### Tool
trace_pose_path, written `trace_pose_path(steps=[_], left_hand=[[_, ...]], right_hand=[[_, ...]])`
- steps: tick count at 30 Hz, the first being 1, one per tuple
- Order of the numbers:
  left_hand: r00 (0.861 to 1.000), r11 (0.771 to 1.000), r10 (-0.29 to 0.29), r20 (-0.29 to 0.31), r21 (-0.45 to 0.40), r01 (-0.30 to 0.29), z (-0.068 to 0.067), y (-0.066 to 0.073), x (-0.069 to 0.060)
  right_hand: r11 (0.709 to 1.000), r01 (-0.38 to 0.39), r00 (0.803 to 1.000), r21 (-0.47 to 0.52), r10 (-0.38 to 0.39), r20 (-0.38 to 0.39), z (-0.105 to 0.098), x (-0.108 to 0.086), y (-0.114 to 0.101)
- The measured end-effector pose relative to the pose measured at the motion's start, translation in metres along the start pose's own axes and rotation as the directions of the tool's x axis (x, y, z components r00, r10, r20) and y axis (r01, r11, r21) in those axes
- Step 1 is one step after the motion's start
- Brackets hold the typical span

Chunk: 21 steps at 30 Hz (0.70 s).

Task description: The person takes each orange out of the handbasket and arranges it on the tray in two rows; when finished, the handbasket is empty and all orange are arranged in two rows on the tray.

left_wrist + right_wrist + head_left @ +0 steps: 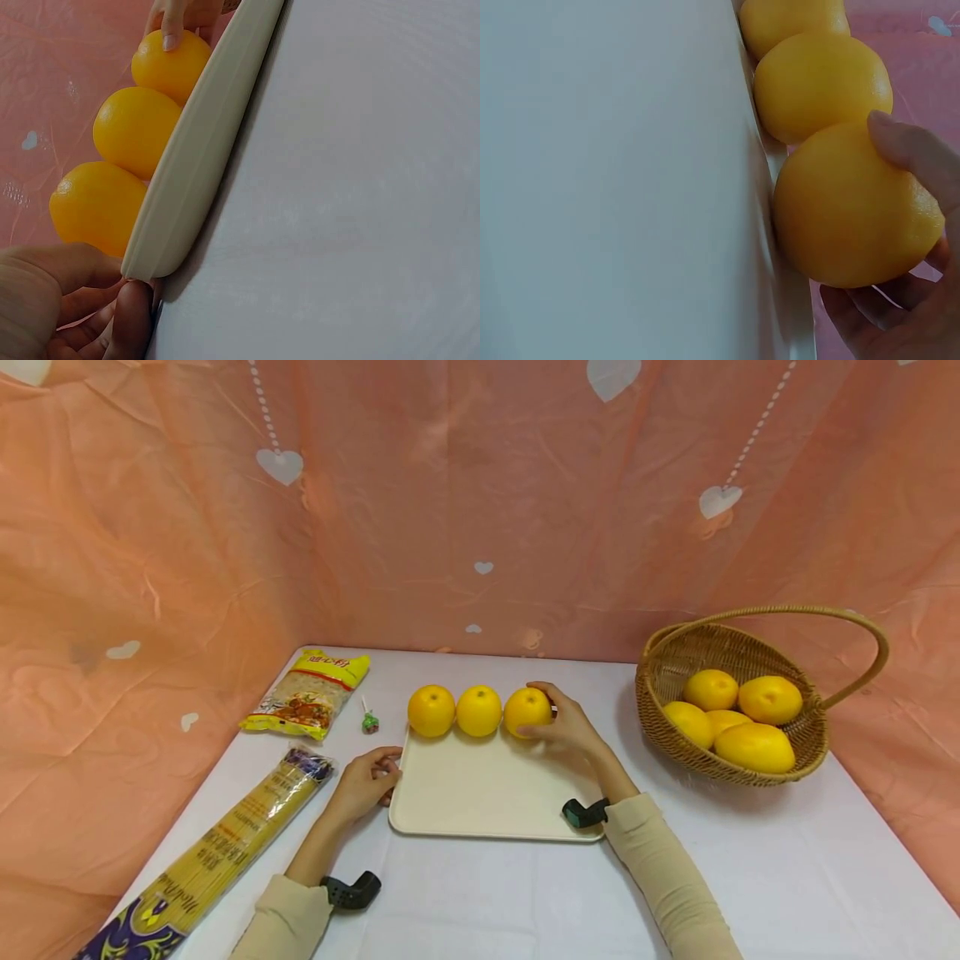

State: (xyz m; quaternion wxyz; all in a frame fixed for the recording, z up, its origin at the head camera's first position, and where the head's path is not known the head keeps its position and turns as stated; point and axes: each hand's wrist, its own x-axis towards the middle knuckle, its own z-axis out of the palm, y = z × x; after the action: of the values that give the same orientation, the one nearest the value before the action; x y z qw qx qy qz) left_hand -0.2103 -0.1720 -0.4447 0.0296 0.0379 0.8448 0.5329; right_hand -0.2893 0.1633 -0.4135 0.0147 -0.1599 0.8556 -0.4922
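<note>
Now grips the end orange (522,708) in the right hand (568,725), the nearer to the row of oranges (478,711) running leftward from there along the far edge of the tray (487,789), and pinches the tray's side in the left hand (365,783), short of the row.

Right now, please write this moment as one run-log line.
left fingers: hold tray at left edge | right fingers: hold rightmost fruit in row | basket: other fruit inside
</note>
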Motion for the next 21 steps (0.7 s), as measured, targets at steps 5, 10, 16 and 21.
trace_pose_path(steps=[5, 10, 16, 21], left_hand=[[1.0, 1.0, -0.007, 0.001, 0.007, 0.007, 0.0, -0.0015, 0.0009], [1.0, 1.0, -0.014, 0.006, 0.014, 0.014, 0.0006, -0.0018, 0.0012], [1.0, 1.0, -0.014, 0.008, 0.019, 0.014, 0.0011, -0.0025, 0.0014], [1.0, 1.0, -0.016, 0.006, 0.022, 0.016, 0.0009, -0.002, 0.0011]], right_hand=[[1.0, 0.015, 1.0, -0.004, -0.015, -0.008, 0.0012, 0.0004, 0.0002], [1.0, 0.013, 1.0, -0.01, -0.013, -0.004, 0.0018, 0.0007, -0.0002], [1.0, 0.014, 0.999, -0.022, -0.013, 0.039, 0.0018, 0.0003, 0.0008], [1.0, -0.012, 0.996, 0.003, 0.011, 0.086, 0.0005, -0.0013, 0.003]])
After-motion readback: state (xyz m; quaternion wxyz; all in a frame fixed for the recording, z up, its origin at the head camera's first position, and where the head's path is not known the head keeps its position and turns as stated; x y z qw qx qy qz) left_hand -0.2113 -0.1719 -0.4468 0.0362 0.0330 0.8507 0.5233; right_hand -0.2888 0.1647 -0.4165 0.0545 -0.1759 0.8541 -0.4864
